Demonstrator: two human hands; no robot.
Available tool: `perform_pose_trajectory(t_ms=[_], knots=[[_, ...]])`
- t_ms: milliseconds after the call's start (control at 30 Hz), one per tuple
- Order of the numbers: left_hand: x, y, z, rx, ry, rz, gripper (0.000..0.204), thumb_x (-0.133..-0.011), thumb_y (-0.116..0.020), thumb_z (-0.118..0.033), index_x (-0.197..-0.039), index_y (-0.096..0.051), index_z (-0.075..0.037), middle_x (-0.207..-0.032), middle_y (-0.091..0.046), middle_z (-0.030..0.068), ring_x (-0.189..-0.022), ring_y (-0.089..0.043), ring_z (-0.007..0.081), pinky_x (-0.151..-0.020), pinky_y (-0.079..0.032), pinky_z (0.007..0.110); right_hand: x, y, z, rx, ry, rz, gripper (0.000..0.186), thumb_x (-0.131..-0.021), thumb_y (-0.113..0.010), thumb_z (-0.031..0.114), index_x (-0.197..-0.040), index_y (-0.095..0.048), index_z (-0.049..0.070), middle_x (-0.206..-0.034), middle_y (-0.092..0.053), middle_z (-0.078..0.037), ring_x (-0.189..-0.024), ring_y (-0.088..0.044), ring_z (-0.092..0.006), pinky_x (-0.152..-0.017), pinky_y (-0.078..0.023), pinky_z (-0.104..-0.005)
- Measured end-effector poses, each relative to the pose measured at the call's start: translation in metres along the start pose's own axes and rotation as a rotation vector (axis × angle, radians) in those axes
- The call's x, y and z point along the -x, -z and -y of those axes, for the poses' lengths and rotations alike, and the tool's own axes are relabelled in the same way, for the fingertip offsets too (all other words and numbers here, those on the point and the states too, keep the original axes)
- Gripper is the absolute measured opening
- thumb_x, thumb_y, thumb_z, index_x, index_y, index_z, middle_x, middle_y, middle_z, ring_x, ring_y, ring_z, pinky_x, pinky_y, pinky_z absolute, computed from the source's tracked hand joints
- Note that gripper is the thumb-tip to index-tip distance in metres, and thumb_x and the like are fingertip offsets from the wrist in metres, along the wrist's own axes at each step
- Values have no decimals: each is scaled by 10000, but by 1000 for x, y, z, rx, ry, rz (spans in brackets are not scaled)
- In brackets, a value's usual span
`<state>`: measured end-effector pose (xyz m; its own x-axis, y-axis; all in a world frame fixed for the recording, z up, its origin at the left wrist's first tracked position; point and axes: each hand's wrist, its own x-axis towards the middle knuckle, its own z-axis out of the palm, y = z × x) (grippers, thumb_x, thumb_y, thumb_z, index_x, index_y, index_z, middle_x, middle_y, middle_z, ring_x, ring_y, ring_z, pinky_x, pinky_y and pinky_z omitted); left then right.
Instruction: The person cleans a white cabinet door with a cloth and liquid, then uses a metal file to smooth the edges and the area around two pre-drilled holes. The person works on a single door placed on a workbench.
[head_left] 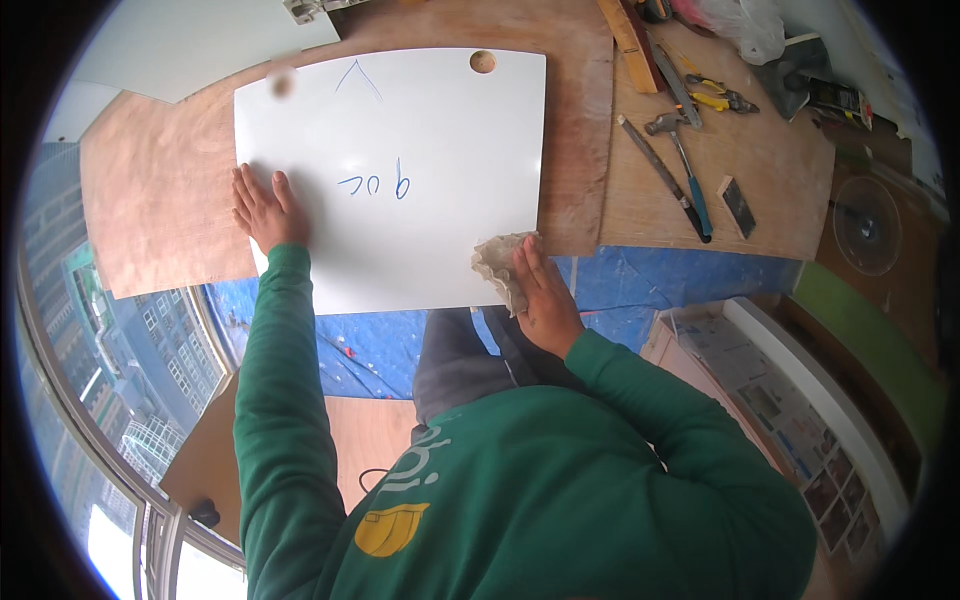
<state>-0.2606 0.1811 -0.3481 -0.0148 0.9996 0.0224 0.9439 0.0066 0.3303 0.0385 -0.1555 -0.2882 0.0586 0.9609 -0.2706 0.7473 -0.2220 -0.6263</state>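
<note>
- The left hand is resting open and flat, its fingers spreading over the left edge of the board.
- The right hand is gripping the rag; its fingers are lying along the right side of the cloth, and its thumb is hiding from view.
- The rag is covering the board's near right corner, sitting just left of the right hand's fingers and well apart from the left hand.
- The board is lying between the two hands and stretching to the far side of both, its near edge jutting past the plywood.
- Blue marks are showing mid-board, to the right of the left hand.
- A round hole is showing near the far right corner.
- To the right of the board, a hammer is lying beside a stick, with pliers lying farther off.
</note>
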Motion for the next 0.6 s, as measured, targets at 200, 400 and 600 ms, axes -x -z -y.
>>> perform_pose_trajectory(t_ms=[200, 400, 600], knots=[[-1, -1, 2, -8, -4, -3, 787, -1058, -306, -604, -1659, -274, -98, -1723, -276, 118, -1604, -209, 281, -1298, -102, 527, -155, 37, -17, 251, 14, -223, 687, -979, -630, 228, -1604, -394, 71, -1711, -289, -147, -1591, -208, -404, -1244, -226, -630], [-2, -2, 1, -17, 5, 2, 792, -1057, -298, -613, -1659, -275, -99, -1723, -273, 123, -1603, -211, 288, -1297, -105, 532, -101, -22, 44, 257, 183, 56, 892, -865, -684, 252, -1652, -293, 99, -1738, -241, -114, -1611, -198, -317, -1311, -107, -519], [2, -1, -1, 2, 2, 2, 786, -1056, -300, -607, -1657, -277, -101, -1724, -268, 126, -1604, -210, 292, -1297, -108, 538, -40, -5, 20, 140, 285, 222, 814, -924, -652, 261, -1661, -309, 217, -1743, -259, 1, -1610, -223, -234, -1313, -119, -516]])
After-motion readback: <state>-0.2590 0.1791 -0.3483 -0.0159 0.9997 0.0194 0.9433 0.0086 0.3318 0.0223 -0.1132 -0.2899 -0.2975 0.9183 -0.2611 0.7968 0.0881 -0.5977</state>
